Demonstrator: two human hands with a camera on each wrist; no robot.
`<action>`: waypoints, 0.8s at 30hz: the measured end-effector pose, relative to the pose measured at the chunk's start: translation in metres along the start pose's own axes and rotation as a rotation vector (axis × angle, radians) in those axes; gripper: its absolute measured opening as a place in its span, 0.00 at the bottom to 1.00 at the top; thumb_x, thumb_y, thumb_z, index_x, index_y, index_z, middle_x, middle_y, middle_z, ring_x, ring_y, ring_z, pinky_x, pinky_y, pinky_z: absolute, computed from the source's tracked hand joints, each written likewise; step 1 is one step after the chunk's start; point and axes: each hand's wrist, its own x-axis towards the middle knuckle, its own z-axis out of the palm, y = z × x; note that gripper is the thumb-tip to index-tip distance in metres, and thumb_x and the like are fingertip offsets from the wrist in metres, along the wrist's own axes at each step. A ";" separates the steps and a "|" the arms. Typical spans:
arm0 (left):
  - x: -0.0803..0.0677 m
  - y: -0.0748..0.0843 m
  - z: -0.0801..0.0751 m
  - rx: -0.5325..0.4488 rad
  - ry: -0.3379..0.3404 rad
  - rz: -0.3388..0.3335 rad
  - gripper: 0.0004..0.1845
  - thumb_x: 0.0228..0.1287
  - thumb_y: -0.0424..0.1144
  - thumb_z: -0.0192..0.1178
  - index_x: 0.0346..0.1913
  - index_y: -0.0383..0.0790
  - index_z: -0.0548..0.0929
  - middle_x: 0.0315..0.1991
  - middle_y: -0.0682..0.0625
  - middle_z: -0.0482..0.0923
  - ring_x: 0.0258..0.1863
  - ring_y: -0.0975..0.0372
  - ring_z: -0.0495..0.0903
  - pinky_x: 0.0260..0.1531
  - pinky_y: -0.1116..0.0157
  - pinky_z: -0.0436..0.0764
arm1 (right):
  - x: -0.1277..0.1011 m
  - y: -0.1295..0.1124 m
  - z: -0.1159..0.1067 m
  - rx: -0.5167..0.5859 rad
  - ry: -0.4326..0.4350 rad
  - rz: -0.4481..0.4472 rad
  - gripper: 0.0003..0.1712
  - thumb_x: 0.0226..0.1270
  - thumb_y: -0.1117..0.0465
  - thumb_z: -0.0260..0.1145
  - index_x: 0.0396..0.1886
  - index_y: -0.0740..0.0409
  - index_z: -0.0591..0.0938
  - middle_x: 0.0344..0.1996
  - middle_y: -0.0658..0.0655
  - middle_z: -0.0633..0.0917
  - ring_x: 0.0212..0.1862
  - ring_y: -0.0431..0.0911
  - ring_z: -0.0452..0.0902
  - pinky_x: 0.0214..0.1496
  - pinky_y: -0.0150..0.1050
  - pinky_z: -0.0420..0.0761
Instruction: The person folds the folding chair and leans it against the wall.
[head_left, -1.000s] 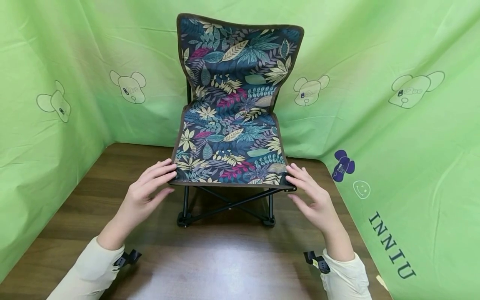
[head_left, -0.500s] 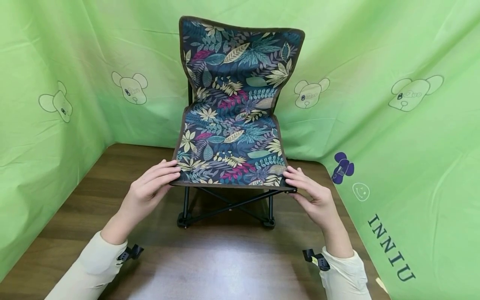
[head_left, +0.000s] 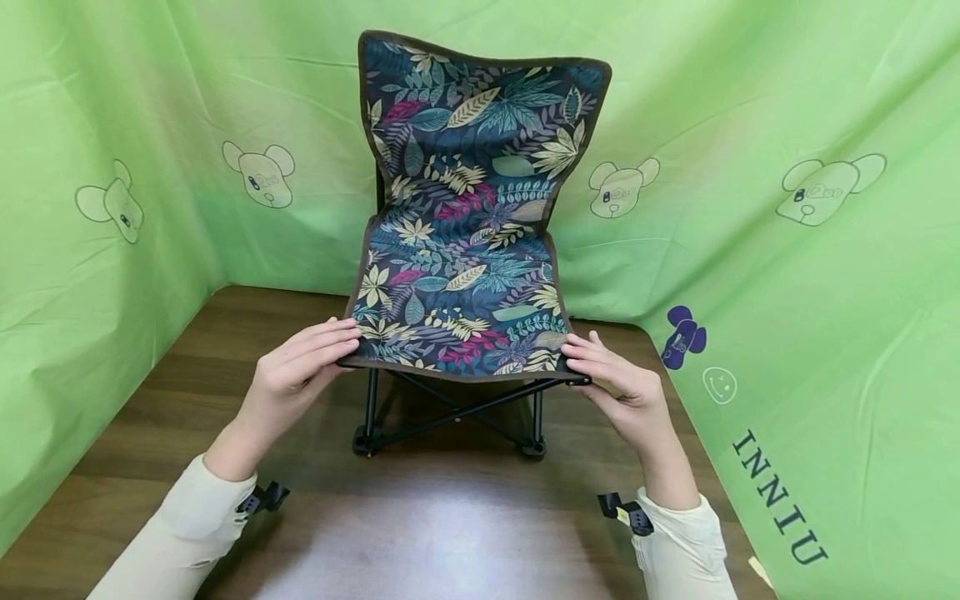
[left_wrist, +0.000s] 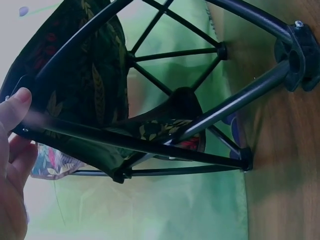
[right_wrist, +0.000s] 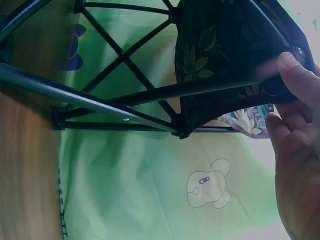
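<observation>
A small folding chair (head_left: 465, 275) with dark leaf-print fabric stands upright on the wooden table (head_left: 450, 533), facing me. My left hand (head_left: 300, 367) pinches the seat's front left corner, fingers on top and thumb (left_wrist: 17, 107) under the edge. My right hand (head_left: 615, 383) pinches the front right corner the same way, its thumb (right_wrist: 295, 75) against the corner of the frame. The black crossed legs (head_left: 450, 412) show under the seat, and both wrist views look at the chair frame (left_wrist: 150, 145) (right_wrist: 125, 100) from below.
Green cloth (head_left: 787, 275) printed with bear heads walls in the table on the left, back and right, close behind the chair. Bare wood lies between me and the chair's feet (head_left: 365, 442). Black camera clips (head_left: 262, 498) sit at my cuffs.
Both hands have gone from hovering with spread fingers to pinching the seat's front corners. The seat's front edge now bows down slightly in the middle.
</observation>
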 end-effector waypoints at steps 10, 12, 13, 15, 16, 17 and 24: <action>0.010 -0.001 0.001 -0.001 0.001 -0.001 0.17 0.72 0.38 0.63 0.48 0.23 0.87 0.48 0.31 0.86 0.53 0.41 0.85 0.62 0.50 0.79 | 0.010 0.002 -0.001 0.041 -0.008 -0.021 0.16 0.66 0.71 0.70 0.46 0.84 0.83 0.53 0.76 0.84 0.66 0.62 0.78 0.79 0.56 0.61; 0.012 -0.001 0.001 -0.002 0.003 -0.002 0.17 0.72 0.39 0.63 0.48 0.23 0.87 0.48 0.31 0.86 0.53 0.41 0.85 0.62 0.51 0.79 | 0.013 0.001 0.000 0.050 -0.011 -0.025 0.16 0.67 0.71 0.70 0.46 0.84 0.82 0.53 0.76 0.84 0.65 0.62 0.78 0.78 0.56 0.62; 0.012 -0.001 0.001 -0.005 0.003 -0.003 0.17 0.72 0.39 0.63 0.48 0.23 0.87 0.48 0.31 0.86 0.53 0.41 0.85 0.63 0.51 0.79 | 0.014 0.000 0.000 0.053 -0.012 -0.026 0.17 0.67 0.71 0.70 0.46 0.85 0.82 0.53 0.76 0.84 0.65 0.62 0.78 0.78 0.56 0.62; 0.014 -0.001 0.000 -0.006 0.004 -0.003 0.18 0.72 0.39 0.63 0.48 0.23 0.87 0.47 0.31 0.86 0.53 0.41 0.85 0.63 0.52 0.79 | 0.016 -0.001 0.001 0.055 -0.011 -0.027 0.17 0.66 0.71 0.70 0.47 0.85 0.82 0.52 0.76 0.84 0.65 0.61 0.79 0.78 0.55 0.64; 0.015 -0.002 0.000 -0.009 0.005 -0.004 0.18 0.72 0.39 0.64 0.48 0.23 0.88 0.47 0.31 0.86 0.52 0.41 0.85 0.63 0.52 0.79 | 0.017 -0.001 0.001 0.053 -0.010 -0.027 0.17 0.66 0.71 0.71 0.47 0.85 0.82 0.52 0.76 0.84 0.65 0.60 0.79 0.77 0.54 0.64; 0.016 -0.002 0.000 -0.012 0.006 -0.005 0.18 0.71 0.39 0.64 0.48 0.23 0.88 0.47 0.31 0.87 0.52 0.41 0.85 0.63 0.52 0.79 | 0.018 -0.002 0.001 0.049 -0.007 -0.025 0.18 0.66 0.70 0.71 0.46 0.85 0.82 0.52 0.76 0.84 0.64 0.60 0.79 0.77 0.54 0.65; 0.024 -0.002 0.001 -0.072 0.030 -0.017 0.18 0.68 0.39 0.66 0.48 0.22 0.87 0.47 0.30 0.86 0.52 0.42 0.85 0.63 0.52 0.79 | 0.027 -0.006 0.000 0.032 0.021 -0.017 0.17 0.61 0.75 0.73 0.46 0.85 0.83 0.52 0.78 0.83 0.64 0.59 0.80 0.74 0.54 0.70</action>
